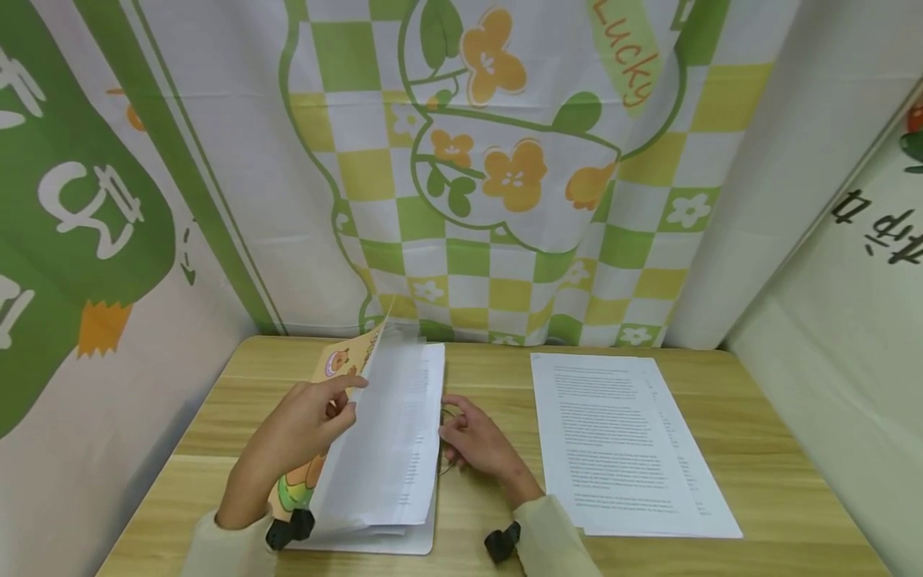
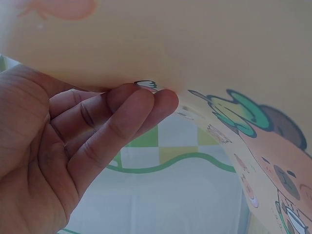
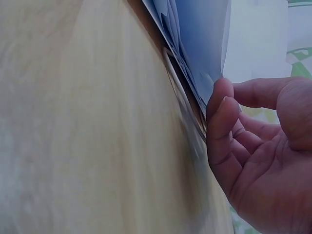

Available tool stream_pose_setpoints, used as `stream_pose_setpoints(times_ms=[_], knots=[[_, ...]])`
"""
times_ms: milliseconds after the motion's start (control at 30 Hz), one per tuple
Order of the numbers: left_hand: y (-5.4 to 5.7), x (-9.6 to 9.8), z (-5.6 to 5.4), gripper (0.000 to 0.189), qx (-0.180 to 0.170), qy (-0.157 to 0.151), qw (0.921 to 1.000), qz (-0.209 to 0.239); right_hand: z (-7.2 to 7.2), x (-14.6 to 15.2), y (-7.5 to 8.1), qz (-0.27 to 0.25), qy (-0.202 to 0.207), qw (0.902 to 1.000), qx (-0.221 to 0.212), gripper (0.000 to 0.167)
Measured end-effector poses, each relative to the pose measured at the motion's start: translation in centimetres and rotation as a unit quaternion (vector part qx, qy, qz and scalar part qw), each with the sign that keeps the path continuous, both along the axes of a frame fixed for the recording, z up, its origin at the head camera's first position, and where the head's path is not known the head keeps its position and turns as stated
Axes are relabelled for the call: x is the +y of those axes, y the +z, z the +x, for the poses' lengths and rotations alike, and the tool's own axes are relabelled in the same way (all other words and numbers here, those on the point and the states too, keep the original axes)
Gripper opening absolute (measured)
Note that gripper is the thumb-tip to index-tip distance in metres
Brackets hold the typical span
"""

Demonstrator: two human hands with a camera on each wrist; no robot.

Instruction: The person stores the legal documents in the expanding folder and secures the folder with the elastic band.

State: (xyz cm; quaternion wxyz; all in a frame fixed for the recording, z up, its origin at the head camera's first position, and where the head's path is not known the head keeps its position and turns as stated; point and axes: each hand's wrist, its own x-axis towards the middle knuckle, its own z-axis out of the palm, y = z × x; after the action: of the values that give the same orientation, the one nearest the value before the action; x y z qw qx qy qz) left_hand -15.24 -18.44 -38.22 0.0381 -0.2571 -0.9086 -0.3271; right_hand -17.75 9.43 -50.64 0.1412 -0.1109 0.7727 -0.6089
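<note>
A folder with a tan cartoon-animal cover lies on the table, its cover lifted at a slant on the left. My left hand holds the raised cover by its edge; in the left wrist view several curled fingers touch the outer face and the thumb is hidden. At the folder's right side my right hand pinches the edge of the whitish pages between thumb and finger. Faint print shows along those pages. A thin cord-like loop sticks out beside the right fingers.
To the right, a loose stack of printed sheets lies slightly fanned on the wooden table. Patterned curtains hang behind the table and along both sides.
</note>
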Motion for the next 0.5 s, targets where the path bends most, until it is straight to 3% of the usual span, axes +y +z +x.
stream_pose_setpoints(times_ms=[200,500], knots=[[0.0,0.0,0.0,0.032,-0.002,-0.001,1.0,0.0,0.2,-0.6,0.5,-0.005,0.011,0.9999,0.011,0.05],[-0.2,-0.1,0.1,0.032,-0.003,-0.003,1.0,0.005,-0.1,-1.4,-0.1,-0.002,0.009,0.9997,0.022,0.056]])
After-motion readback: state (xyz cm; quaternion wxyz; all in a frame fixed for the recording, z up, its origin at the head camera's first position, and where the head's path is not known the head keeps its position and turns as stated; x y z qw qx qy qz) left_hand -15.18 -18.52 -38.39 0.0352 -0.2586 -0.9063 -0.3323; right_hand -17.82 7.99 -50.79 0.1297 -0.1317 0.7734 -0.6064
